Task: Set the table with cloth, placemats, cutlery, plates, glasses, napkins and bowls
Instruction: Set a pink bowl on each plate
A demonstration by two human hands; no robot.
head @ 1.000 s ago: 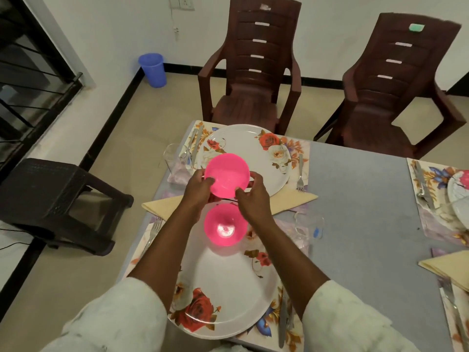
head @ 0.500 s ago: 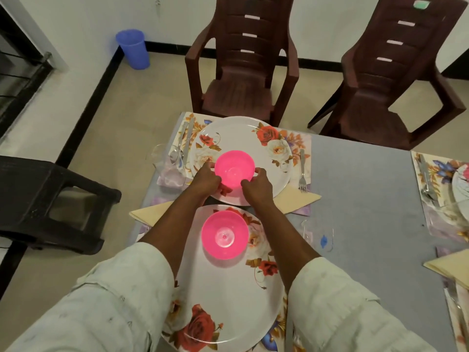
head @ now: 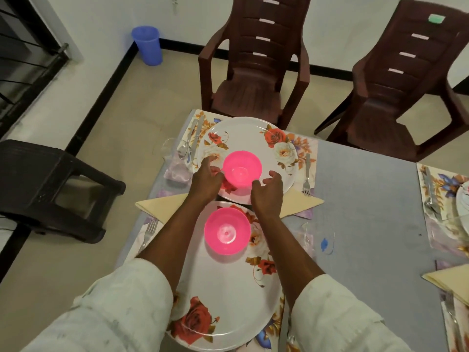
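Flanking the far pink bowl, both hands hover loosely open, left seemingly touching it.

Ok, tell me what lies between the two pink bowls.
In the head view, between the far pink bowl and the near pink bowl lie the touching plate rims, a cream napkin under them, and the person's right hand.

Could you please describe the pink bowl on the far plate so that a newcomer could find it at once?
Start at the grey-clothed table and find the floral white plate nearest the brown plastic chair. The translucent pink plastic bowl sits on that plate's near side, between the two hands. Its twin, the nearer pink bowl, sits on the closer plate between the forearms.
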